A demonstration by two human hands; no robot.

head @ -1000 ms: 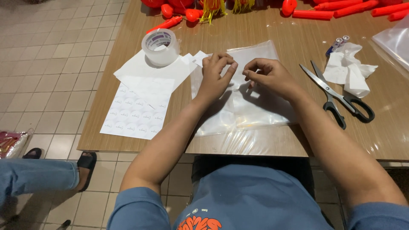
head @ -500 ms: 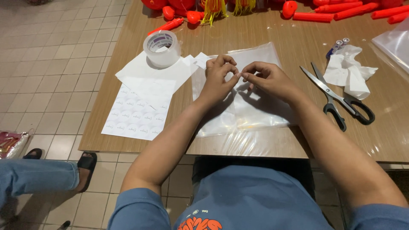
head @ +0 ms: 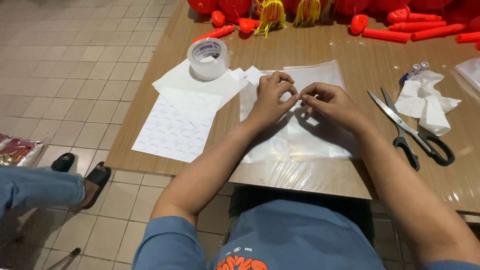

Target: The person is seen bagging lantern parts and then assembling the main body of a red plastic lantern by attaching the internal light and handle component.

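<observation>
We are bringing our two hands together over a stack of clear plastic bags [head: 310,140] lying flat on the wooden table [head: 350,55], near its front edge. Our left hand [head: 272,95] and right hand [head: 327,100] are meeting fingertip to fingertip above the bags, both pinching narrowly at something too small for us to make out; we cannot tell whether it is a sticker or a corner of film. How many bags are lying in the stack we cannot count, since they overlap.

To the left we are seeing one roll of clear tape [head: 208,58] standing on white paper sheets [head: 200,90], and nearer us one sheet of round white stickers [head: 172,132] reaching toward the table's left edge. To the right, one pair of black-handled scissors [head: 412,130] is lying open, blades pointing far-left, just beside one crumpled white tissue [head: 425,102] with what look like two small batteries [head: 415,71] at its far end. Along the far edge, red lantern parts [head: 400,30] and two yellow tassels [head: 287,12] are crowding the table.

Nothing is lying between our hands and the bags. On the tiled floor at left, another person's jeans leg [head: 35,187] and black sandals [head: 82,172] are showing.
</observation>
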